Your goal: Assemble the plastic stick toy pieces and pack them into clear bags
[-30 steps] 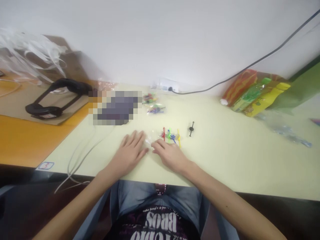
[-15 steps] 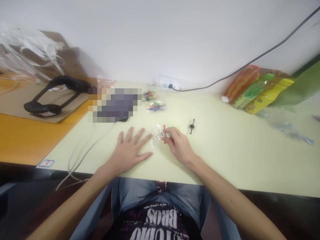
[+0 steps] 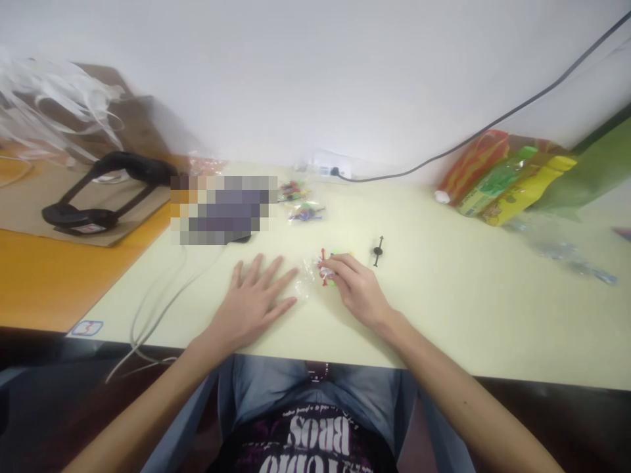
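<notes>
My left hand (image 3: 251,299) lies flat on the table with its fingers spread and holds nothing. Its fingertips are close to a crinkled clear plastic bag (image 3: 306,276). Just right of that, my right hand (image 3: 357,286) has its thumb and fingers closed over a small bunch of coloured arrow spinners (image 3: 324,255), with red, green and yellow bits showing. The hand covers most of the bunch, and I cannot tell whether the pieces lie inside the bag. A single black arrow spinner (image 3: 378,251) rests on the table, apart from and beyond my right hand.
Further back lie more bagged coloured spinners (image 3: 305,211). A blurred-out dark object (image 3: 227,207) and white cables (image 3: 148,315) are at the left. Snack packets (image 3: 522,190) lean at the back right near crumpled clear plastic (image 3: 566,249). A black frame-like device (image 3: 111,190) sits on cardboard.
My right fingers have come down flatter over the spinners, with more of the fingers now covering them. My left hand stays spread in place. The view has shifted very slightly.
</notes>
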Demonstrator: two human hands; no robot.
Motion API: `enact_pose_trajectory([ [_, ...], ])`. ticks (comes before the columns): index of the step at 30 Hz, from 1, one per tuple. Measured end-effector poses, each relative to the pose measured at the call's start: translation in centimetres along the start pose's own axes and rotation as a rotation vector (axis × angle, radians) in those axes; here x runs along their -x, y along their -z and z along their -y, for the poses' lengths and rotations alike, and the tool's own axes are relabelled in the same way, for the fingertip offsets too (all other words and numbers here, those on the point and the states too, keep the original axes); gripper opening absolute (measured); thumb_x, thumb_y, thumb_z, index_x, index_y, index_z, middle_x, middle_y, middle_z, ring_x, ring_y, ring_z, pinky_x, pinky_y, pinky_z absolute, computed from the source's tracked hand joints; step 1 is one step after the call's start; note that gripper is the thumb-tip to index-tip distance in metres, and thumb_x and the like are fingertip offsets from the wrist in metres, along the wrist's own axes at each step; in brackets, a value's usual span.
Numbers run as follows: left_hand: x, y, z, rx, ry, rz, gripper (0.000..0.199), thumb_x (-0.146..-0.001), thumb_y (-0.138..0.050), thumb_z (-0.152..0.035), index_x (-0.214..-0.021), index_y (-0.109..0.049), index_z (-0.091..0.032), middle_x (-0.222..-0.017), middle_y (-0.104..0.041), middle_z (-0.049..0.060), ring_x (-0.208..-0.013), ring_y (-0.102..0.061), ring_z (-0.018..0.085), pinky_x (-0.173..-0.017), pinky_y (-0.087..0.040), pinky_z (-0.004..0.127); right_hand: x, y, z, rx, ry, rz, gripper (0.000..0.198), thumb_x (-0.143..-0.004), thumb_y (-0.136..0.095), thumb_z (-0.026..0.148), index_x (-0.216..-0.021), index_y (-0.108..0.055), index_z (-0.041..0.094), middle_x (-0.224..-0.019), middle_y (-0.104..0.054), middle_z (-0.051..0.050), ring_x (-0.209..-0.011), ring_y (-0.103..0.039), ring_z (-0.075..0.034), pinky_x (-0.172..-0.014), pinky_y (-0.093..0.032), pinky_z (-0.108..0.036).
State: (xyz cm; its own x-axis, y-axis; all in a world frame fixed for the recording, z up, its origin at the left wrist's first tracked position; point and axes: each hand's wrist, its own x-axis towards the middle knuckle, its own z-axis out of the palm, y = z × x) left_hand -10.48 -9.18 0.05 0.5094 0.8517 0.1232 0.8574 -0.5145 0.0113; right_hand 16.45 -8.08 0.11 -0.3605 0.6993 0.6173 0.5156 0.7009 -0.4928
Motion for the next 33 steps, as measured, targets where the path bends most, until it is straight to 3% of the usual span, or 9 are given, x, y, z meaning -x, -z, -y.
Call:
enact_pose_trajectory([
  [7, 0.2, -0.1, 0.2, 0.004, -0.024, -0.008, 0.053, -0.107, -0.036, -0.047, -0.16, -0.031, -0.043, -0.17, -0.025, 0.0, -0.157, -0.019, 0.039, -0.123, -0.013, 0.069, 0.3, 0.4, 0.2, -0.033, -0.016, 0.032, 0.03, -0.101, -0.049, 0.011, -0.127, -0.062, 0.02, -0.109, -0.073, -0.009, -0.096, -0.071, -0.02, -0.084, -0.059, -0.034],
  [12, 0.1, 0.0, 0.2, 0.016, -0.035, -0.013, 0.053, -0.107, -0.037, -0.044, -0.159, -0.035, -0.037, -0.17, -0.027, 0.002, -0.157, -0.019, 0.039, -0.124, -0.012, 0.068, 0.8, 0.0, 0.1, 0.047, 0.034, 0.115, 0.017, -0.104, -0.052, 0.019, -0.112, -0.067, 0.018, -0.099, -0.075, -0.009, -0.088, -0.072, -0.021, -0.079, -0.059, -0.034],
  [21, 0.6, 0.0, 0.3, 0.008, -0.041, 0.014, 0.059, -0.105, -0.038, -0.052, -0.162, -0.025, -0.042, -0.17, -0.025, -0.002, -0.158, -0.016, 0.039, -0.123, -0.017, 0.067, 1.8, -0.6, -0.4, 0.087, 0.026, 0.266, 0.033, -0.097, -0.045, 0.0, -0.117, -0.064, 0.019, -0.107, -0.071, -0.01, -0.1, -0.067, -0.021, -0.088, -0.057, -0.034],
  [26, 0.9, 0.5, 0.2, -0.019, -0.049, 0.017, 0.063, -0.103, -0.041, -0.056, -0.162, -0.02, -0.045, -0.169, -0.025, -0.006, -0.157, -0.015, 0.043, -0.12, -0.016, 0.073, 2.1, -0.4, 0.0, 0.148, 0.033, 0.304, 0.026, -0.097, -0.049, 0.002, -0.108, -0.066, 0.017, -0.101, -0.069, -0.01, -0.096, -0.065, -0.022, -0.086, -0.056, -0.034],
  [33, 1.3, 0.5, 0.8, -0.028, -0.069, 0.03, 0.067, -0.102, -0.041, -0.062, -0.162, -0.02, -0.043, -0.17, -0.024, -0.002, -0.157, -0.016, 0.043, -0.12, -0.011, 0.075, 2.5, 0.5, 0.7, 0.164, 0.048, 0.283, 0.024, -0.098, -0.048, 0.004, -0.103, -0.068, 0.016, -0.098, -0.068, -0.01, -0.092, -0.062, -0.021, -0.083, -0.055, -0.033],
])
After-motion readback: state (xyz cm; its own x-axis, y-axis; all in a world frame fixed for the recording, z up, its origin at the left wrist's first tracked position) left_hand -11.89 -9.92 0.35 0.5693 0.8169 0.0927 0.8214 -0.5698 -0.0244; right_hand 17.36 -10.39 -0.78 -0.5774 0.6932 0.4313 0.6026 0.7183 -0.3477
